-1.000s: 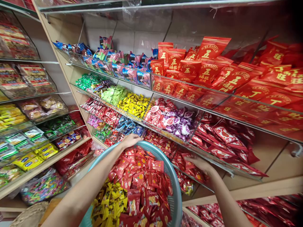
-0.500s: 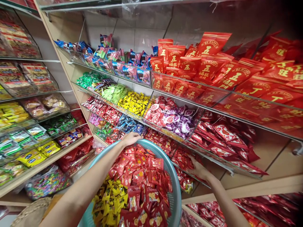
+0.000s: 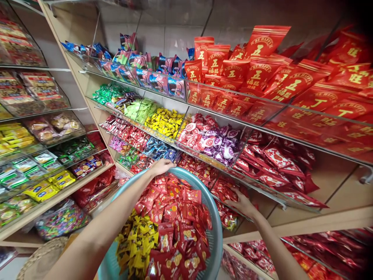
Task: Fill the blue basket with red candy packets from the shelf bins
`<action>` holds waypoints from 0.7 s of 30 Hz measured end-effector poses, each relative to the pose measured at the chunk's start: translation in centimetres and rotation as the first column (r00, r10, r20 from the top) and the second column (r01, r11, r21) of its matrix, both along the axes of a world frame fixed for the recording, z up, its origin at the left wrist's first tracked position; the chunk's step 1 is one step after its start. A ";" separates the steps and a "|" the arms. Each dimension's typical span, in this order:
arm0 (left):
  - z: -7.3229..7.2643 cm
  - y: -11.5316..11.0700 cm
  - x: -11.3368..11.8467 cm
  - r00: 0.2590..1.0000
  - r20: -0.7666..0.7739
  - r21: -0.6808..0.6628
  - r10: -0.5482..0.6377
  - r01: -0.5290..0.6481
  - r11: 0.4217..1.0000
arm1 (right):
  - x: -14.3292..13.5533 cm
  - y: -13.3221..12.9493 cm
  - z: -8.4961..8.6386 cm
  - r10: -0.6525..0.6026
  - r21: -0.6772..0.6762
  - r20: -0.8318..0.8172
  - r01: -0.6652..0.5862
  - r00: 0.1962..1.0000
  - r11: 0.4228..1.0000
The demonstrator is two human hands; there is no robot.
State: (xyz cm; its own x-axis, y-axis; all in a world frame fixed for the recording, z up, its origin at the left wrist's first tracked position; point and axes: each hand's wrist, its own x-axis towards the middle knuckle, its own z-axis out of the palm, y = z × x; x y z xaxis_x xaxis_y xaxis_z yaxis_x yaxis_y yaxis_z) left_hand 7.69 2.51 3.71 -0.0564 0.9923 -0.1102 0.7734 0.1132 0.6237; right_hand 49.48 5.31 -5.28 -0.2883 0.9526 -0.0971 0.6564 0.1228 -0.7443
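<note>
My left hand [image 3: 163, 166] is curled over the far rim of a round teal plastic basket [image 3: 215, 221]. Heaped in it are red candy packets [image 3: 175, 217] with orange fruit prints, with yellow-wrapped candies [image 3: 136, 245] at the near left. To the right of the basket, my right hand [image 3: 243, 203] reaches to a low shelf compartment, fingers spread at the edge of its red packets [image 3: 223, 189]. It appears to touch them, and I see nothing held in it.
Glass-fronted shelves hold yellow candies [image 3: 164, 122], purple-wrapped candies [image 3: 223, 149] and large red pouches [image 3: 259, 76]. A shelf lip [image 3: 256, 184] runs just above my right hand. More shelves of yellow packs [image 3: 40, 190] stand left; a woven item [image 3: 43, 256] lies at lower left.
The view has shifted slightly, with the shelves sitting a little higher in the frame. My right hand's fingers look more spread at the red packets; my left hand remains on the basket rim.
</note>
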 end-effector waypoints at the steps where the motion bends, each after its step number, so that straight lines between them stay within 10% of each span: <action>1: 0.0 0.0 0.0 1.000 0.002 -0.002 0.003 -0.003 1.000 | -0.1 0.0 0.0 -0.010 -0.008 -0.015 0.010 1.000 1.000; 13: 0.2 0.1 0.2 0.999 -0.017 -0.027 0.048 -0.048 0.998 | 0.3 -1.6 4.0 -0.158 -0.015 -0.182 0.158 0.971 0.987; 21: 0.2 0.1 0.1 0.998 -0.048 -0.029 0.039 -0.040 0.999 | -2.5 -5.6 7.2 0.108 -0.013 -0.018 -0.108 0.994 0.994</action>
State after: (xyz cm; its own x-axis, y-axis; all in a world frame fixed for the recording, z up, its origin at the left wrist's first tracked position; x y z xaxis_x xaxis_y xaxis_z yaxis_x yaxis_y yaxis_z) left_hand 7.81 2.63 3.89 -0.1015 0.9855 -0.1361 0.7963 0.1625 0.5827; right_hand 46.94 -0.26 1.93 -0.3911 0.9144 -0.1043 0.6271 0.1818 -0.7574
